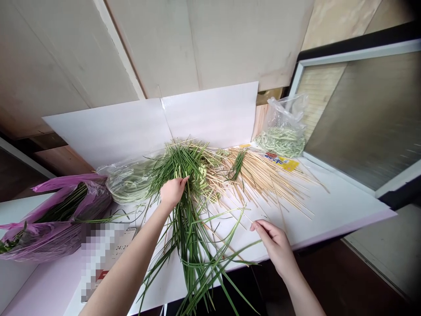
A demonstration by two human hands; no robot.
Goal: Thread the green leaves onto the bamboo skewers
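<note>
**Inspector:** Surface and room?

**Reporter:** The white counter (332, 210) stands against a white panel (210, 116). Bamboo skewers (263, 184) lie at its middle right, a clear plastic bag (284, 131) at its back right corner, a purple plastic bag (55, 224) at its left end.

**Inspector:** Hands?

**Reporter:** Left hand (173, 192), arm extended across the counter, grasps long green leaves (187, 245). Right hand (272, 243), over the counter's front edge, pinches its fingertips together; held item, if any, cannot be told.

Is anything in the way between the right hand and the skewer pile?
Nothing visible blocks it: only a few stray skewers lie on the white counter between the right hand and the skewer pile.
</note>
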